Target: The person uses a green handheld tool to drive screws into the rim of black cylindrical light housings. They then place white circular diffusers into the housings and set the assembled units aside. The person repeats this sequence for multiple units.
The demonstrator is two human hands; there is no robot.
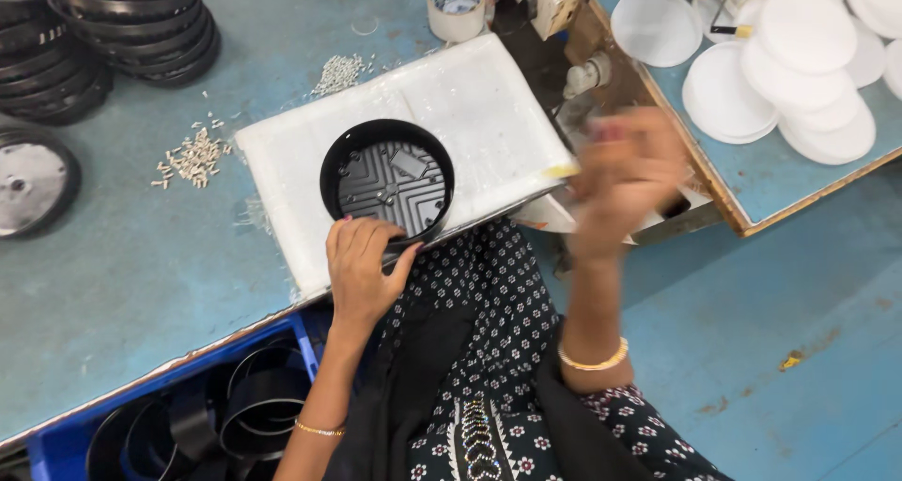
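A round black housing (386,178) with a grey ribbed plate inside lies on a white foam pad (479,105) on the blue bench. My left hand (360,260) rests on the near rim of the housing, fingers curled over its edge. My right hand (622,176) is blurred with motion, raised to the right of the pad, near the gap between the two benches. Whether it holds anything is hidden by the blur.
Stacks of black rings (113,25) and a flat disc (33,182) sit at the far left. Small white parts (193,157) lie scattered near the pad. White round discs (799,63) cover the right bench. A blue crate (202,415) of black rings stands below. A tape roll (458,7) stands behind.
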